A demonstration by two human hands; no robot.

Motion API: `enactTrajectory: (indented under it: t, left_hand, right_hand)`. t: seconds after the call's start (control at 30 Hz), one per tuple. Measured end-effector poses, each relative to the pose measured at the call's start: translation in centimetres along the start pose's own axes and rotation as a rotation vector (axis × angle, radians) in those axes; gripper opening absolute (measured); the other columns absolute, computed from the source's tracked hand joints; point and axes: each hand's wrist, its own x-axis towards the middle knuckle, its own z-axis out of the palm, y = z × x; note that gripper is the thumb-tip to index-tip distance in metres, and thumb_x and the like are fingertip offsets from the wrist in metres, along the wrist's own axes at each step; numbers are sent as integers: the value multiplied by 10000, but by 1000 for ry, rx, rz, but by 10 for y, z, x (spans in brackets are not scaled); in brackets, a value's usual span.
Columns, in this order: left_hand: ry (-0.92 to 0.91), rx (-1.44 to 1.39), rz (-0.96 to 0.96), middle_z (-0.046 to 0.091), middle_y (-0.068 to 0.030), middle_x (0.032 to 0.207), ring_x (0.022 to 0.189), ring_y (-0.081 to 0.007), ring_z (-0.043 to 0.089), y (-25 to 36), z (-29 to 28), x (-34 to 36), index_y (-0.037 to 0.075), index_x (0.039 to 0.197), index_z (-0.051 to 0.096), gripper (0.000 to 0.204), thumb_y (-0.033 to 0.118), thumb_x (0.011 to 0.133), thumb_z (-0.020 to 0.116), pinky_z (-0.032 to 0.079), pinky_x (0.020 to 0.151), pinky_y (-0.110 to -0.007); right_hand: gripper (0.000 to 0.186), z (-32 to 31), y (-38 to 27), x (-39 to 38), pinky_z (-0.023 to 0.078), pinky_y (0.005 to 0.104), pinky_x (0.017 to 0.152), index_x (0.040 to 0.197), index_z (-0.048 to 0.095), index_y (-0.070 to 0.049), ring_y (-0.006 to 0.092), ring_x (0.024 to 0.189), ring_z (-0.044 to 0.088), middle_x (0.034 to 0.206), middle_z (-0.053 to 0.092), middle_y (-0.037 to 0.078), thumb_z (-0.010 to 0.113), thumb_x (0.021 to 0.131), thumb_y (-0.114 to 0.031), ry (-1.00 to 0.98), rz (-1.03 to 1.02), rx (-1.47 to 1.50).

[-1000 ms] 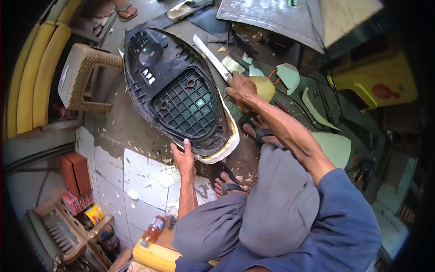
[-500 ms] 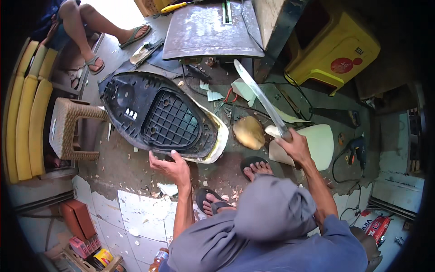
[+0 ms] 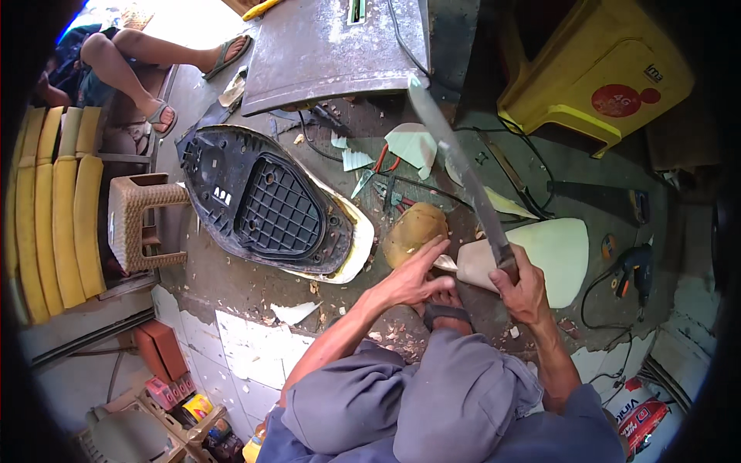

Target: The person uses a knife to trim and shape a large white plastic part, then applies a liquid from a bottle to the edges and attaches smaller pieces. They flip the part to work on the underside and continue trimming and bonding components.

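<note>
The person's right hand (image 3: 523,287) is closed around the handle of a long knife (image 3: 463,174), blade raised and angled away over the floor. The left hand (image 3: 411,279) lies open, fingers spread toward the pale foam piece (image 3: 552,251) just beside the knife hand, touching nothing firmly as far as the view shows. A downward stroke could catch those fingers or the sandalled foot (image 3: 444,305) directly below. Farther off, the upturned seat base (image 3: 266,202) lies apart; cables (image 3: 421,193) nearby could be nicked.
</note>
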Motion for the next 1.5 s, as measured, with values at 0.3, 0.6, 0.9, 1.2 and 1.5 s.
enactTrajectory:
  t: [0.3, 0.6, 0.9, 1.2, 1.5]
  left_hand:
    - [606, 691, -74, 720, -144, 978, 895, -314, 695, -7, -150, -16, 33, 1072, 741, 164, 107, 928, 715, 571, 805, -399]
    - [-397, 930, -324, 777, -77, 1082, 1077, -270, 718, -23, -246, 49, 187, 1149, 787, 296, 379, 944, 692, 458, 1101, -492]
    - [-354, 828, -467, 746, -146, 846, 819, -349, 717, -25, -239, 73, 86, 950, 791, 242, 302, 860, 730, 539, 757, -455]
    - [-479, 755, -421, 707, -178, 817, 782, -375, 666, -55, -254, 82, 24, 889, 739, 304, 326, 863, 722, 508, 751, -457]
    - [-446, 694, -406, 695, -192, 795, 764, -356, 657, -55, -251, 85, 8, 881, 734, 280, 287, 854, 735, 506, 751, -451]
  right_hand:
    - [556, 17, 8, -5, 568, 435, 735, 1528, 501, -127, 345, 790, 666, 939, 635, 146, 599, 981, -99, -350, -70, -287]
    - [608, 36, 12, -13, 551, 451, 722, 1581, 449, -189, 344, 759, 642, 881, 590, 142, 589, 996, -97, -367, -107, -256]
    - [608, 34, 11, -9, 550, 449, 727, 1575, 458, -194, 343, 765, 643, 881, 593, 141, 591, 990, -92, -386, -65, -264]
    - [619, 32, -8, -4, 541, 454, 730, 1578, 458, -195, 350, 765, 638, 874, 596, 155, 603, 984, -96, -422, -60, -274]
    - [642, 46, 4, -2, 543, 481, 682, 1594, 430, -230, 370, 732, 650, 845, 599, 158, 602, 986, -120, -376, -98, -221]
